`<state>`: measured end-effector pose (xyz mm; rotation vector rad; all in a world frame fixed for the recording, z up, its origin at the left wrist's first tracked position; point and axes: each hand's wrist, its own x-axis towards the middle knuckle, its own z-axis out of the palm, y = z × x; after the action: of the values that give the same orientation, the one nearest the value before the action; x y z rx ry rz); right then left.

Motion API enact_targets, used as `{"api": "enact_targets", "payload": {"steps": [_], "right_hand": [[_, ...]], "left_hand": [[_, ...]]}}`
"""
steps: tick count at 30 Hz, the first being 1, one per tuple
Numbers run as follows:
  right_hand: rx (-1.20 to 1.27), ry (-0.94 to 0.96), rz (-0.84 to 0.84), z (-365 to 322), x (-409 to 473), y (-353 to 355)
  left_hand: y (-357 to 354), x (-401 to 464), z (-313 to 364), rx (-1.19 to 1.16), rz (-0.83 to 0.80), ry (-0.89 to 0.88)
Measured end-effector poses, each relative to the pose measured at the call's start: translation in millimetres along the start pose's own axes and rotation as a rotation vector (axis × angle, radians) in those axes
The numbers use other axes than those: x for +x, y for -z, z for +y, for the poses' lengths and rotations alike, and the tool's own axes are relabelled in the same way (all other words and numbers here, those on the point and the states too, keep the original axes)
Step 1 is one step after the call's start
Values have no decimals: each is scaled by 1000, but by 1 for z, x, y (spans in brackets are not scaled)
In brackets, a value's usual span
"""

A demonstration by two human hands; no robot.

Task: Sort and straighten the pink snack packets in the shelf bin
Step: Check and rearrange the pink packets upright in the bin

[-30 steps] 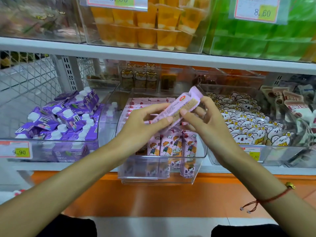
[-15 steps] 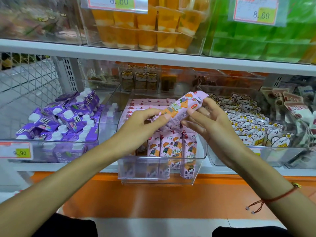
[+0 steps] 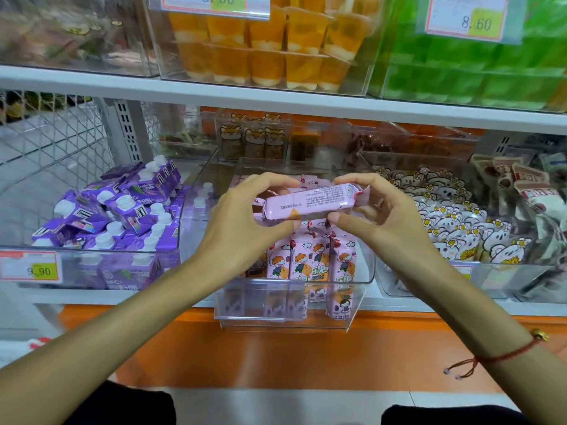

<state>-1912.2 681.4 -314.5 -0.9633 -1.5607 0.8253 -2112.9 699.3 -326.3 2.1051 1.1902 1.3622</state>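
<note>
I hold one long pink foil-wrapped snack packet (image 3: 310,202) level between both hands, above the clear plastic shelf bin (image 3: 285,314) that juts out over the orange shelf edge. My left hand (image 3: 245,222) pinches its left end, thumb under and fingers curled over the top, and my right hand (image 3: 377,213) pinches the right end the same way, near the crimped seal. I judge the packet light and fairly stiff along its length, since it spans the gap between my hands without sagging, but the glossy wrapper looks slippery and the contents may well crush, so the two ends near the seals are the sensible places to grip, with gentle pressure. Below it, the other pink cartoon-printed packets (image 3: 313,265) stand upright in a row at the front of the bin, with more lying flat behind. Compared with half a second ago, the packet has turned from a slant, right end raised, to nearly horizontal, and it has rolled so that the small printed text on its back faces me instead of the cartoon front. My hands have spread out to its ends, and the standing row in the bin has not moved.
</note>
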Motion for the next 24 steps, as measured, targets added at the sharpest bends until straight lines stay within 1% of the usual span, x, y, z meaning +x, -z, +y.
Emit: {"api": "enact_targets", "payload": {"steps": [3,5,9,11,13,16,19,22,24], "right_hand": [[47,-16,65,0,1,0],[45,1,76,-2,1,0],[-47,53,108,-8,-2,-2],[-121,78,88,-9,-4,-4],[-190,100,63,-8,-7,-6],[-275,120,61,-8,-10,-4],[-490,132,86,-5,-10,4],[-583,45,84,2,-10,10],[-576,-20,69,7,-10,14]], "left_hand": [[-3,0,-1,11,-75,17],[-6,-2,0,-63,-147,69],[-14,-4,9,-285,-290,158],[-16,-2,10,-382,-315,180],[-16,-1,12,-414,-312,182],[-18,-1,14,-426,-250,140],[-26,0,13,-419,-231,75],[-34,3,9,-340,-282,72],[-37,5,4,-209,-289,67]]}}
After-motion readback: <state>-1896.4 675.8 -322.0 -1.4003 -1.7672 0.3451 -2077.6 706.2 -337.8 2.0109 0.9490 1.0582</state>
